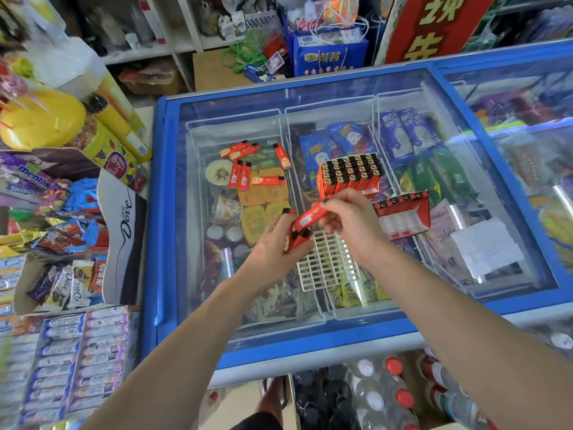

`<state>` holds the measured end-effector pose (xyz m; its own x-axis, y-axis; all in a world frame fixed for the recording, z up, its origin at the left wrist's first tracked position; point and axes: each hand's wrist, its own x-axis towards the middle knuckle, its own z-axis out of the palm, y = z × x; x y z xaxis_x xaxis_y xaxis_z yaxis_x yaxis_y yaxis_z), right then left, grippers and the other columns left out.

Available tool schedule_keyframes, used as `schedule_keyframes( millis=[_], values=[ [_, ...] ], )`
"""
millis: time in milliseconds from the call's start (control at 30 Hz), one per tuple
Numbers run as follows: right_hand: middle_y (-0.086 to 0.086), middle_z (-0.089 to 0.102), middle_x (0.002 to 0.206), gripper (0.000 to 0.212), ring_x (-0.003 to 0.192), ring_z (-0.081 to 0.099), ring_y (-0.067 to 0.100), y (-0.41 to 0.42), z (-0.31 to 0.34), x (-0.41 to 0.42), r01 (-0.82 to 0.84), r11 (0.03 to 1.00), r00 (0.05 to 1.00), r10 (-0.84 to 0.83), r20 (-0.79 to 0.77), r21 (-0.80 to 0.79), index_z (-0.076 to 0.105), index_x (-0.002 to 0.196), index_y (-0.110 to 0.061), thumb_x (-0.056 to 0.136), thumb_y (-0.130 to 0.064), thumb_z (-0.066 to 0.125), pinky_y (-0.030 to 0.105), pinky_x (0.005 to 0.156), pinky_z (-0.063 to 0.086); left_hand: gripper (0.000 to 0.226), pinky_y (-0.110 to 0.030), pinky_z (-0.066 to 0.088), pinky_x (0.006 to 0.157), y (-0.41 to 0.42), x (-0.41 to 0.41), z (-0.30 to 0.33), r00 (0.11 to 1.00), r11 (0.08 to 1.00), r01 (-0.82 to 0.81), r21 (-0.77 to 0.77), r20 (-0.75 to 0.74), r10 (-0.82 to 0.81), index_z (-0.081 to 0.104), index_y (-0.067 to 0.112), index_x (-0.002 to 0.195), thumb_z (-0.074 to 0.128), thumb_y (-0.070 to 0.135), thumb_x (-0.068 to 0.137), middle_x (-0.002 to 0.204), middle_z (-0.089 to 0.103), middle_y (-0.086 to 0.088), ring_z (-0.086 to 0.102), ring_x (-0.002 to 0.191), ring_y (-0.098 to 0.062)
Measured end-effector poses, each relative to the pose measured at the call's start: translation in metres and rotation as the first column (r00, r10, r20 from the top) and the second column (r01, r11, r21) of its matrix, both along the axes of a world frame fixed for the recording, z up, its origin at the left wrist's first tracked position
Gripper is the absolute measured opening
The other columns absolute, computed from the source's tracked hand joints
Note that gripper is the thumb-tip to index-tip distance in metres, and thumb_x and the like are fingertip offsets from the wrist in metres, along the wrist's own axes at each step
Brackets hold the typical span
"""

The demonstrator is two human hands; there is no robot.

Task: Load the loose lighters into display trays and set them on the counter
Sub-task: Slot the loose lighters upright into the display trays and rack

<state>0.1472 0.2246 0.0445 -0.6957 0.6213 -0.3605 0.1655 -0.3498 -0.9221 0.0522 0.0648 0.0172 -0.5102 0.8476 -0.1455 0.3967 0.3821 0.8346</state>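
My left hand (276,243) grips a small bunch of red lighters (296,238) above the freezer's glass lid. My right hand (350,220) pinches one red lighter (313,214) at its upper end, its lower end against the bunch. Just below both hands lies an empty white grid tray (325,265) flat on the glass. A full red display tray of lighters (350,173) stands behind my right hand. A nearly empty red display tray (403,214) sits to its right. Several loose red lighters (248,169) lie scattered on the glass to the left.
The blue-framed chest freezer (155,212) holds ice cream under its glass lid. Candy and chocolate displays (71,218) crowd the left side. A white paper (483,246) lies on the glass at right. Bottled drinks (387,395) stand below the near edge.
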Motion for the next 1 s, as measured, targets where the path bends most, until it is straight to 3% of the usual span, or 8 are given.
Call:
schedule_keyframes(
  millis=[67,200,367,533,667,1000],
  values=[
    [0.018,0.074,0.085,0.012,0.057,0.057,0.02,0.005,0.0,0.002,0.08,0.997,0.997,-0.08,-0.014,0.007,0.051,0.08,-0.012,0.079,-0.011,0.063,0.027,0.05,0.045,0.024,-0.017,0.041,0.075,-0.004,-0.003,-0.004,1.0,1.0,-0.021,-0.023,-0.011,0.021,0.044,0.042,0.114,0.062,0.04,0.099,0.106,0.053,0.015,0.053,0.097,-0.001],
    [0.014,0.074,0.089,0.019,0.052,0.056,0.014,0.013,-0.002,0.011,0.139,0.978,0.987,-0.149,0.055,0.156,0.048,0.089,-0.014,0.079,-0.006,0.062,0.023,0.044,0.041,0.018,-0.024,0.045,0.065,-0.011,-0.007,-0.018,0.991,0.984,-0.133,-0.12,-0.016,0.132,0.05,0.029,0.119,0.057,0.034,0.102,0.106,0.053,0.0,0.059,0.085,-0.019],
    [0.003,0.069,0.095,0.022,0.069,0.071,0.011,0.007,-0.016,0.016,-0.145,0.891,0.968,0.037,0.25,0.431,0.061,0.102,-0.019,0.088,-0.003,0.068,0.027,0.065,0.06,0.022,-0.023,0.036,0.057,-0.009,-0.004,-0.035,0.971,0.942,-0.237,-0.238,-0.042,0.234,0.05,0.017,0.112,0.063,0.018,0.095,0.096,0.051,-0.003,0.051,0.081,-0.023],
    [0.0,0.072,0.091,0.016,0.079,0.072,0.007,-0.004,-0.029,0.014,-0.402,0.679,0.905,0.194,0.378,0.614,0.067,0.101,-0.012,0.089,-0.001,0.069,0.026,0.073,0.06,0.032,-0.02,0.037,0.05,0.003,0.005,-0.051,0.957,0.9,-0.263,-0.346,0.022,0.288,0.048,0.015,0.117,0.069,0.025,0.094,0.104,0.058,-0.012,0.055,0.072,-0.016],
    [-0.001,0.068,0.097,0.016,0.081,0.067,0.01,-0.006,-0.034,0.012,-0.451,0.524,0.891,0.215,0.401,0.722,0.068,0.105,-0.009,0.09,-0.004,0.068,0.026,0.077,0.057,0.037,-0.023,0.037,0.055,0.009,0.011,-0.058,0.958,0.884,-0.268,-0.383,-0.01,0.287,0.047,0.014,0.122,0.068,0.026,0.095,0.105,0.054,-0.011,0.05,0.075,-0.015],
    [0.008,0.069,0.109,0.02,0.093,0.067,0.023,0.001,-0.036,0.003,-0.545,0.379,0.838,0.272,0.473,0.748,0.07,0.113,-0.006,0.094,-0.003,0.062,0.039,0.083,0.054,0.041,-0.034,0.043,0.073,0.009,0.013,-0.06,0.967,0.888,-0.249,-0.386,-0.053,0.249,0.046,0.014,0.128,0.068,0.023,0.095,0.109,0.051,-0.012,0.051,0.088,-0.026]
  ],
)
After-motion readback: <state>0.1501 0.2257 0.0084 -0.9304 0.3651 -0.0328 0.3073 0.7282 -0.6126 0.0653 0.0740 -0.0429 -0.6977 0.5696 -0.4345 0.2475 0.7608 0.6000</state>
